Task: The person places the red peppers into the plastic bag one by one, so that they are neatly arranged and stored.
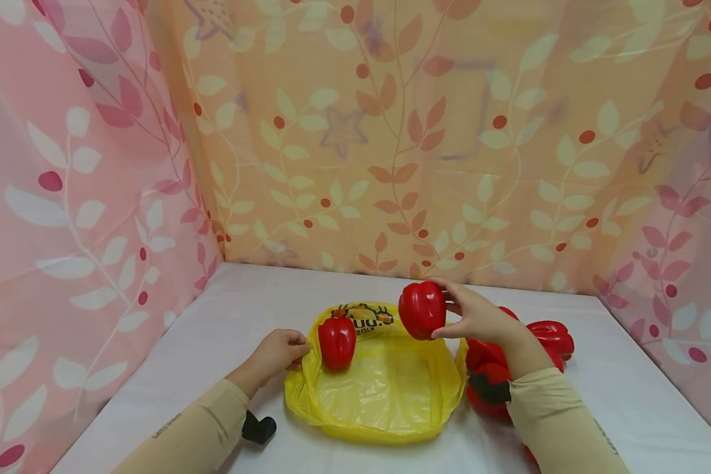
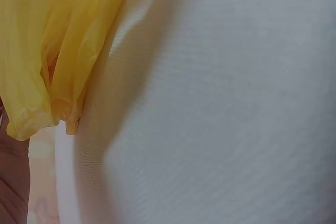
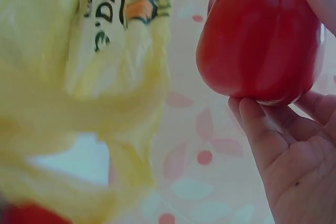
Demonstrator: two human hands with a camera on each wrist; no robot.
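A yellow plastic bag lies spread with its mouth wide on the white table. My left hand pinches the bag's left rim; in the left wrist view the gathered yellow plastic hangs beside part of that hand. One red bell pepper sits inside the bag at its left side. Above the bag's far right rim, my right hand holds another red bell pepper between thumb and fingers. The right wrist view shows this held pepper close up, with fingertips under it.
Several more red peppers lie in a pile right of the bag, partly hidden by the right forearm. A black strap piece shows near the left wrist. Patterned curtains stand behind and at both sides of the table.
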